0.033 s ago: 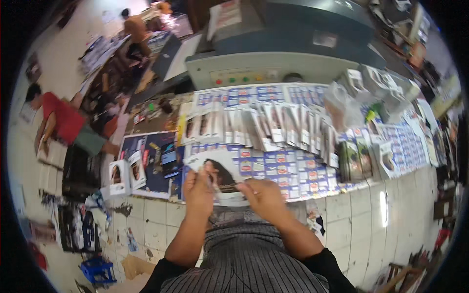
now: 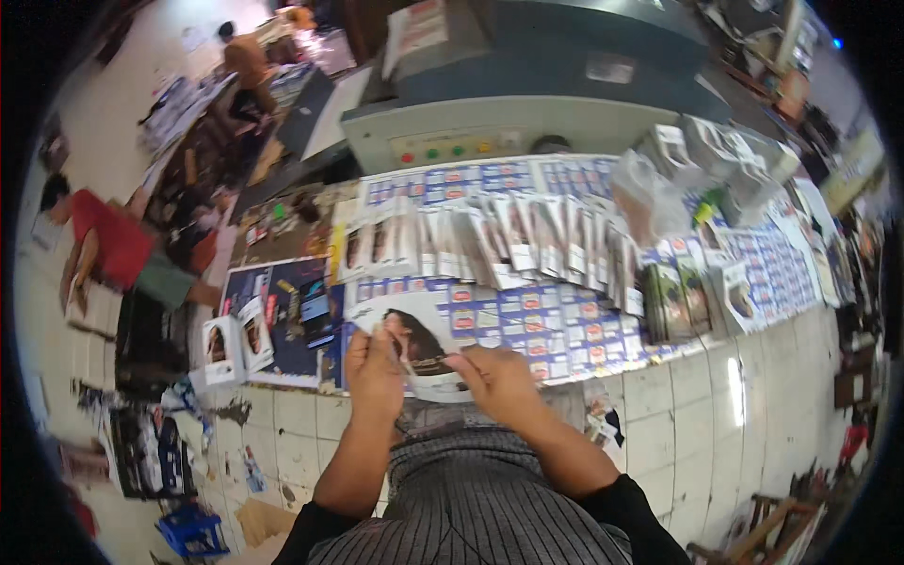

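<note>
Pinching a printed portrait sheet [image 2: 419, 344] at the near edge of the sheet-covered floor spread [image 2: 565, 325], left hand [image 2: 374, 370] and right hand [image 2: 504, 384] both closed on it; best kept flat, corners squared, clear of the overlapped row [image 2: 490, 240].

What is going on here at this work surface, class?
A person holds a printed sheet with a portrait in both hands: the left hand grips its left edge, the right hand its lower right part. Beyond it, a long overlapping row of folded printed pieces lies on large blue-and-white printed sheets. A grey machine with coloured buttons stands behind. Two other people work on the floor at the left.
</note>
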Motion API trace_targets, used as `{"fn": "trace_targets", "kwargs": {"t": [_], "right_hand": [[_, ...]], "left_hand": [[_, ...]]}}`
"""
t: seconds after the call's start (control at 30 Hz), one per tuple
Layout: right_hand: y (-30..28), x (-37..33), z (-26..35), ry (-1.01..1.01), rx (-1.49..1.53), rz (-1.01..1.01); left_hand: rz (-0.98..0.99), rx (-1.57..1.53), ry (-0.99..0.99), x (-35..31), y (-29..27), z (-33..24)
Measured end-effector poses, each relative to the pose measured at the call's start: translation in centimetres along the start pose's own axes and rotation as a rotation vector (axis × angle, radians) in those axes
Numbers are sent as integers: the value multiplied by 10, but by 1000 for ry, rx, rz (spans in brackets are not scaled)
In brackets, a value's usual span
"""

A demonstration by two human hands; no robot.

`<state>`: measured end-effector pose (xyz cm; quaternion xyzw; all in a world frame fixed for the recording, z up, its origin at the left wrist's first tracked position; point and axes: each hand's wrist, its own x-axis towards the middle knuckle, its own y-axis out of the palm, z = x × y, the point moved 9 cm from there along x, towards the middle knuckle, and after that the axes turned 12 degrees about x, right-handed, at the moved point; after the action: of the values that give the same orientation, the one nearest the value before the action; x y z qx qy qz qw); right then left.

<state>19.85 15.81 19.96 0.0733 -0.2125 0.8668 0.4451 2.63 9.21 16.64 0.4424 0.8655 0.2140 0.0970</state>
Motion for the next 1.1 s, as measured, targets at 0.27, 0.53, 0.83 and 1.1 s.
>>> {"fn": "trace_targets", "kwargs": {"t": [0.27, 0.53, 0.83, 1.1], "right_hand": [[-10, -33, -58, 310, 235, 47], [-217, -74, -190, 423, 475, -849], [-248, -39, -194, 599, -745, -579], [-200, -12, -243, 467, -806, -435]], "left_hand": [[-75, 86, -94, 13, 11, 32], [80, 346, -258, 11, 1, 46], [9, 461, -265, 0, -42, 47], [-17, 579, -220, -1, -63, 32]]}}
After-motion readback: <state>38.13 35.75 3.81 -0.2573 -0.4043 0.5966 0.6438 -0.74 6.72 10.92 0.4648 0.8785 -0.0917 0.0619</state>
